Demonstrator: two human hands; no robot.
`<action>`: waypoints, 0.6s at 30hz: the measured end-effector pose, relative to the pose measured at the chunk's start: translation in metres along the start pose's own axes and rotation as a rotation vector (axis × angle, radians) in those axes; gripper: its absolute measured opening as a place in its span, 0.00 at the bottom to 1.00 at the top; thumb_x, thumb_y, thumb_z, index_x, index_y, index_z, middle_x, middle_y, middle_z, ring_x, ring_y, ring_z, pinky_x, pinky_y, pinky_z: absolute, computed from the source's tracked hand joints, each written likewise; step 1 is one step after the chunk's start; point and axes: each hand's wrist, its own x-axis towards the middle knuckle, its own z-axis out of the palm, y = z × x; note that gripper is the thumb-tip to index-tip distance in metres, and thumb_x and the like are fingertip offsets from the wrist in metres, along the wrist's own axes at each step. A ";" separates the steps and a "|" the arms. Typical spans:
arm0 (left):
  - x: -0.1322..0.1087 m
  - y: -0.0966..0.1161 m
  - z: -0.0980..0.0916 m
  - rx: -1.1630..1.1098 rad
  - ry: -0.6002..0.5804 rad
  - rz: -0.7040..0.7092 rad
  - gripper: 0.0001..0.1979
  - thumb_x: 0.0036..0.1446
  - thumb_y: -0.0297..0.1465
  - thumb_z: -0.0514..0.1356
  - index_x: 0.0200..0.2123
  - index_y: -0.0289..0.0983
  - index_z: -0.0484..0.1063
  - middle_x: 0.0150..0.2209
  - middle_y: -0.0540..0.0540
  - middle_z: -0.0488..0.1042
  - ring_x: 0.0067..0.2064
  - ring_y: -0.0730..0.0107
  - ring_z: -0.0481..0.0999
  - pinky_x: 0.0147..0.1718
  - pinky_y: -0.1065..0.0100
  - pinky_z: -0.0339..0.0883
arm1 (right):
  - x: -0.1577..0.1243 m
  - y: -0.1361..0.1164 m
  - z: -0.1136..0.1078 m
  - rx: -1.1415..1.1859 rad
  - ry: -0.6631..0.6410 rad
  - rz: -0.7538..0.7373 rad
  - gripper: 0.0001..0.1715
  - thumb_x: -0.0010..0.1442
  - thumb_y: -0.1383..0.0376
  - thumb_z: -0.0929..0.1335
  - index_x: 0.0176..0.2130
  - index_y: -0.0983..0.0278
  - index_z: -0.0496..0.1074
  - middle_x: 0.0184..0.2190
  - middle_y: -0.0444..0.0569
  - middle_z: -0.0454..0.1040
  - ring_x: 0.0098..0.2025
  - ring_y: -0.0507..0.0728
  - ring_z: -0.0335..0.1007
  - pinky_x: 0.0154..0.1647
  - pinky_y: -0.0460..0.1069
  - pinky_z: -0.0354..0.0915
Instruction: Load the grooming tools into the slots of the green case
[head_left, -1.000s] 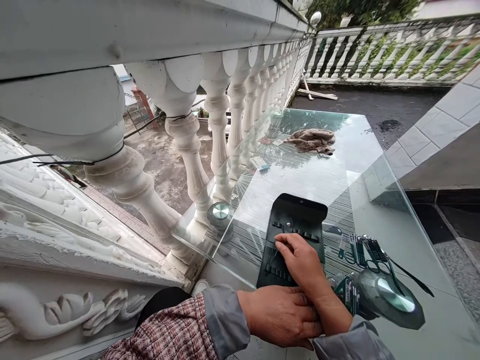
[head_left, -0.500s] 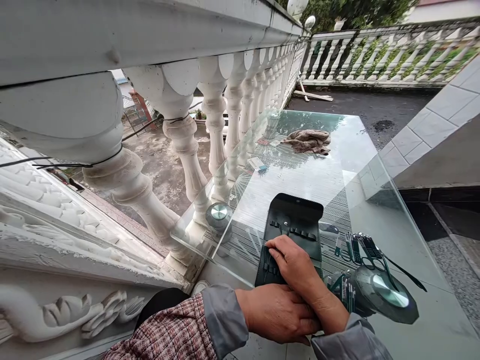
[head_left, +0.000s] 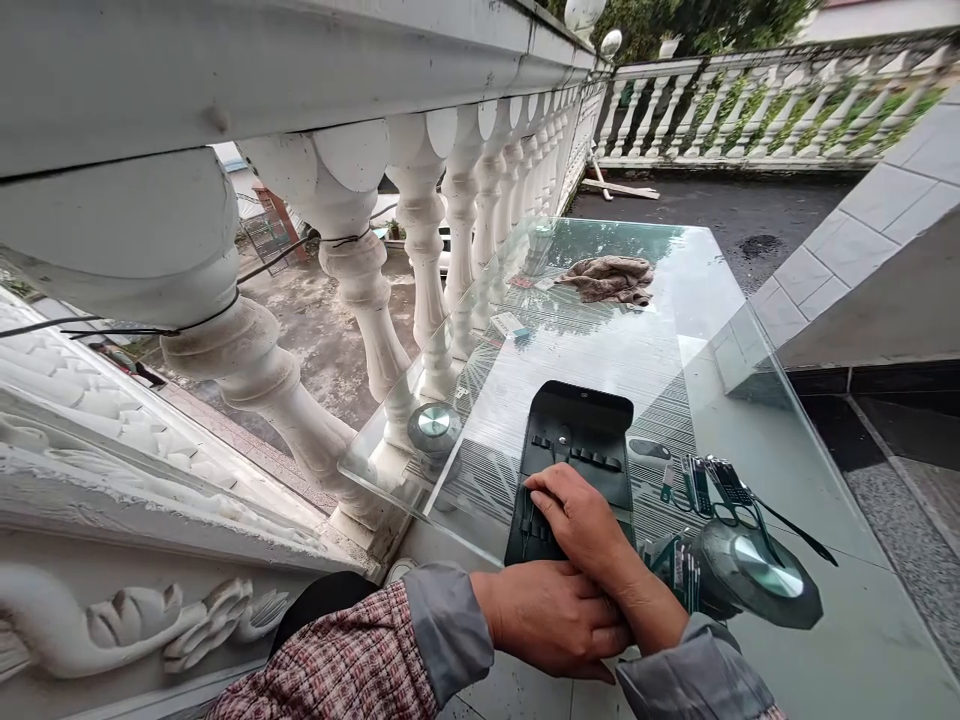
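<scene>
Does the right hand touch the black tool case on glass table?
Touching: head view shows the right hand lying flat on the black rectangular tool case.

Your right hand (head_left: 577,515) covers the lower part of the black tool case (head_left: 577,430), so you can't tell what sits in the slots beneath it. Right of the case, the small tools (head_left: 701,490) are too tiny to tell apart, and your left fingers (head_left: 592,625) disappear under your right wrist (head_left: 637,585).
</scene>
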 end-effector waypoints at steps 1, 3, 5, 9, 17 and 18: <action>0.000 0.000 0.001 0.002 0.006 0.001 0.17 0.62 0.36 0.50 0.40 0.30 0.72 0.40 0.40 0.73 0.43 0.62 0.71 0.46 0.62 0.62 | 0.000 0.000 0.000 0.004 -0.001 -0.002 0.08 0.57 0.68 0.61 0.33 0.61 0.69 0.33 0.48 0.69 0.38 0.55 0.65 0.41 0.51 0.63; 0.001 0.001 0.003 0.010 0.013 0.007 0.16 0.62 0.35 0.49 0.38 0.30 0.72 0.38 0.41 0.73 0.41 0.63 0.71 0.44 0.63 0.63 | 0.000 0.000 0.000 0.010 -0.001 0.000 0.08 0.57 0.67 0.61 0.33 0.61 0.69 0.33 0.48 0.69 0.38 0.55 0.65 0.41 0.51 0.63; 0.003 0.004 0.004 0.031 0.021 0.000 0.14 0.61 0.32 0.49 0.36 0.31 0.72 0.36 0.41 0.73 0.38 0.64 0.72 0.42 0.63 0.64 | 0.000 0.000 0.000 0.019 0.000 0.012 0.08 0.57 0.67 0.61 0.32 0.62 0.69 0.33 0.48 0.69 0.37 0.55 0.65 0.41 0.51 0.63; 0.007 0.011 0.007 0.089 0.050 -0.068 0.11 0.59 0.27 0.50 0.37 0.30 0.71 0.36 0.40 0.73 0.37 0.64 0.71 0.41 0.62 0.63 | 0.000 0.001 -0.002 0.052 0.006 0.033 0.10 0.59 0.65 0.60 0.33 0.62 0.70 0.34 0.48 0.70 0.38 0.55 0.66 0.42 0.51 0.62; 0.005 0.011 0.012 0.090 0.056 -0.063 0.12 0.60 0.27 0.48 0.35 0.32 0.71 0.35 0.41 0.73 0.36 0.66 0.72 0.41 0.62 0.65 | 0.000 -0.006 -0.001 0.072 -0.029 0.015 0.13 0.59 0.64 0.59 0.32 0.62 0.72 0.32 0.49 0.70 0.37 0.56 0.66 0.42 0.52 0.63; 0.005 0.011 0.011 0.098 0.061 -0.060 0.12 0.60 0.27 0.48 0.35 0.31 0.71 0.35 0.41 0.73 0.36 0.66 0.73 0.41 0.62 0.65 | 0.000 -0.007 -0.003 0.085 -0.021 0.006 0.13 0.59 0.64 0.59 0.33 0.61 0.72 0.33 0.49 0.70 0.38 0.56 0.66 0.42 0.52 0.63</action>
